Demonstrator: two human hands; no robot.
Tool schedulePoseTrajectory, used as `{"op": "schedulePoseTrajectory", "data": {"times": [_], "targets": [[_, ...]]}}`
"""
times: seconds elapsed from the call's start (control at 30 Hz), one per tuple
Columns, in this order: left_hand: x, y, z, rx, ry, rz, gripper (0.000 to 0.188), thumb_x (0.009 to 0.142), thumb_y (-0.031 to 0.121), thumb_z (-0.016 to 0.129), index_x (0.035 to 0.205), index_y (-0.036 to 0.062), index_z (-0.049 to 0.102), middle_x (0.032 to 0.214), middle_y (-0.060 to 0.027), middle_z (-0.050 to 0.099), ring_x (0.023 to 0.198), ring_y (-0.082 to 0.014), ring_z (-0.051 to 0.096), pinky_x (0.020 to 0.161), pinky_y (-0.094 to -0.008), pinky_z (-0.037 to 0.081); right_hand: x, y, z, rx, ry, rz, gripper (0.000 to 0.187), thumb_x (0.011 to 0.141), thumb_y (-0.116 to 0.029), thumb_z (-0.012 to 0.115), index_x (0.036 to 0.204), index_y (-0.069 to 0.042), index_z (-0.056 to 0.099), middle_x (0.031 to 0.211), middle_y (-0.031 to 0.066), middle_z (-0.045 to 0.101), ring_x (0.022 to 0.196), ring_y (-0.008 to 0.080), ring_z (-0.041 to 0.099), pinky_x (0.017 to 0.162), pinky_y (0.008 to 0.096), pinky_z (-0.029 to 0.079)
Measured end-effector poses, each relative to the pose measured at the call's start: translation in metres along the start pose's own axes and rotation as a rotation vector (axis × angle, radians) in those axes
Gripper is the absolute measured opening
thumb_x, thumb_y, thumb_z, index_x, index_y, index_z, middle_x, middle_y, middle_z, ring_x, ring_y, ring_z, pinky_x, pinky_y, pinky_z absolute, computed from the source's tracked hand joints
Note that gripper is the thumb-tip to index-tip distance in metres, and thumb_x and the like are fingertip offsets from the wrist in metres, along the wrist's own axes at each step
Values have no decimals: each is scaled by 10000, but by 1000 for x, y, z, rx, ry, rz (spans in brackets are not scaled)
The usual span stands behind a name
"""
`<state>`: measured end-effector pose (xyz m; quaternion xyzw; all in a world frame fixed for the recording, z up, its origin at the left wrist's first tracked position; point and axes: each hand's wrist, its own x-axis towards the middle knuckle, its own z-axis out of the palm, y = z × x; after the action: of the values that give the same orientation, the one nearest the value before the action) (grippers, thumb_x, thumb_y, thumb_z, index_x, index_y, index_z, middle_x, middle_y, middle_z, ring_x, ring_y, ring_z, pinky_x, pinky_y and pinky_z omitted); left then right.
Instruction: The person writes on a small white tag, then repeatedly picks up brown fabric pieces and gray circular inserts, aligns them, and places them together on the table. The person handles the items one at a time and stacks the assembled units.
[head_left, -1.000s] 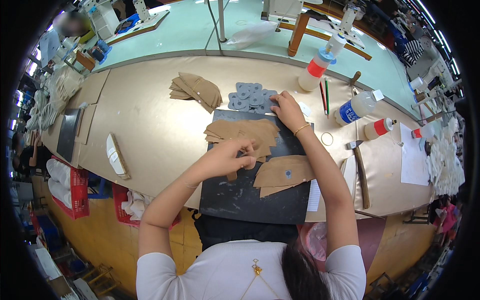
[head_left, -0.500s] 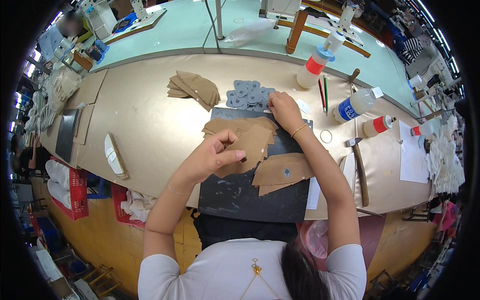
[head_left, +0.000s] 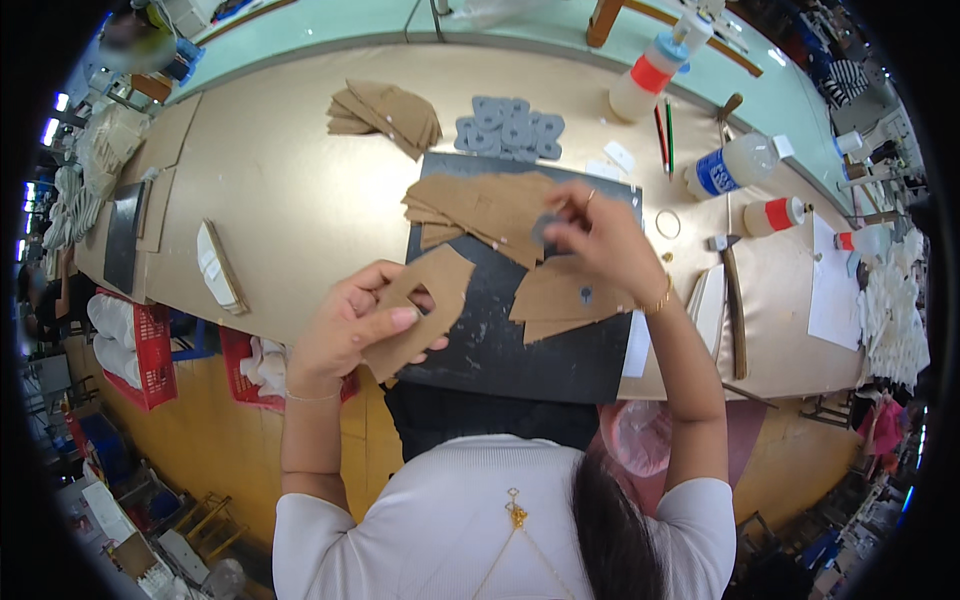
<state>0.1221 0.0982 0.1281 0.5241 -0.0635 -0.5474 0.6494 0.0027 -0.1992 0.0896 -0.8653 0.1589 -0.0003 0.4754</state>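
Note:
My left hand [head_left: 355, 325] grips a flat tan piece [head_left: 448, 283] with a cut-out hole, tilted over the dark mat's left side. Between the fingertips of my right hand [head_left: 605, 240] is a small grey patch [head_left: 542, 229], partly hidden by the fingers. Beneath that hand lie overlapping tan pieces [head_left: 545, 300], the top one showing a grey spot in its hole. Farther back on the dark mat [head_left: 480, 350] rests a fanned stack of tan pieces [head_left: 480, 200]. Beyond the mat sit a pile of grey patches [head_left: 508, 128] and another fan of tan pieces [head_left: 385, 112].
At the right stand a clear bottle with a blue label [head_left: 725, 170] and bottles with red bands [head_left: 640, 88]. Two pencils [head_left: 666, 138] and a hammer [head_left: 733, 310] lie nearby. White-topped strips [head_left: 215, 265] lie at left; red baskets [head_left: 155, 370] stand below the table edge.
My right hand has come back from the grey pile with a grey patch. My left hand has drawn the tan piece left and nearer, off the stack. The view has tilted.

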Motion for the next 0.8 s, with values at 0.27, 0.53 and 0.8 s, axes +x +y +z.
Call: {"op": "schedulePoseTrajectory", "data": {"times": [0.27, 0.53, 0.8], "targets": [[-3, -18, -2, 140, -165, -173, 305, 937, 87, 694, 1190, -52, 598, 976, -115, 711, 715, -205, 739, 575, -260, 602, -113, 19, 77, -163, -159, -136, 289, 888, -124, 713, 1170, -80, 671, 1015, 140, 649, 879, 353, 668, 784, 398, 543], [21, -62, 34, 382, -654, -414, 280, 977, 146, 683, 1207, -12, 656, 983, -94, 727, 744, -137, 721, 653, -241, 587, -134, 6, 68, 246, -46, -122, 373, 895, -177, 747, 1235, -52, 656, 1069, 109, 631, 839, 231, 663, 743, 331, 532], [12, -108, 35, 462, -335, -253, 217, 988, 142, 638, 1112, -29, 687, 1175, -137, 657, 778, -111, 683, 675, -247, 557, -165, 21, 54, 354, -297, 197, 194, 888, -177, 771, 931, 1, 708, 1017, 80, 677, 865, 184, 654, 760, 305, 524]]}}
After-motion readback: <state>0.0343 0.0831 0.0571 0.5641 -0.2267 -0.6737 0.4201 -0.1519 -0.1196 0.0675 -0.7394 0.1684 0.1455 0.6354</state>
